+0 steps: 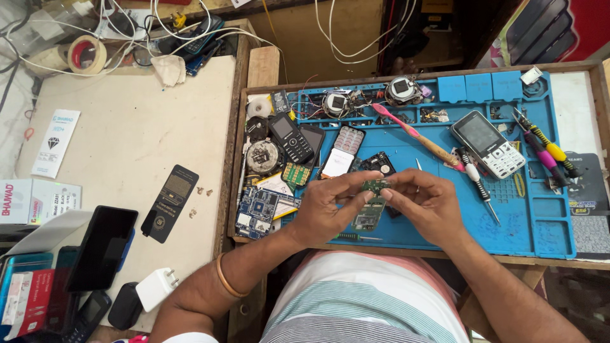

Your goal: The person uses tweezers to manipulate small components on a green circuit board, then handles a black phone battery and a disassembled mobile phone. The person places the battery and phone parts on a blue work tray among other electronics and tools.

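Both hands, left hand [327, 206] & right hand [419, 202], pinch green circuit board [375, 186] mid blue mat [540, 216], clutter around.

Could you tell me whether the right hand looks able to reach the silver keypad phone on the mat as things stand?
Probably yes. The silver phone lies just beyond the right hand with only a screwdriver lying between, though that hand now pinches a small circuit board.

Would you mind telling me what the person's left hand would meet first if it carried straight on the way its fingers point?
The left hand points right, across the small green circuit board it pinches. Going straight on, it would most likely meet the right hand, whose fingertips grip the same board from the other side.
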